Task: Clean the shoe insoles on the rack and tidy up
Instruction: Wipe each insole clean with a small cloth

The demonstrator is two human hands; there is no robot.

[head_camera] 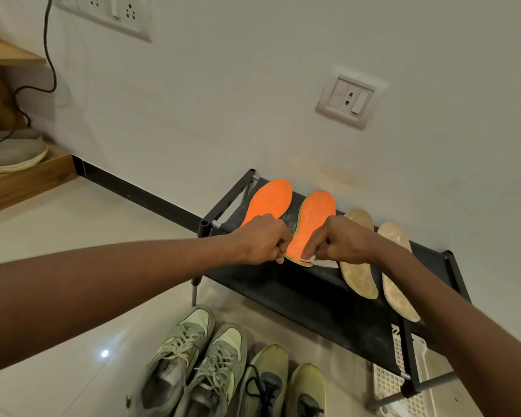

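Observation:
Two orange insoles lie on the black shoe rack (307, 296) against the wall. The left orange insole (271, 200) is partly covered by my left hand (262, 242). My left hand pinches the heel edge of the right orange insole (313, 221). My right hand (343, 240) holds a small white wipe (309, 258) against that heel. Two tan insoles (358, 272) (399, 278) lie to the right on the same shelf.
Two pairs of greenish sneakers (193, 362) (283, 386) stand on the tiled floor in front of the rack. A white plastic basket (403, 383) sits under the rack's right end. A wooden step with a grey shoe (9, 155) is at far left. A wall socket (346, 100) is above.

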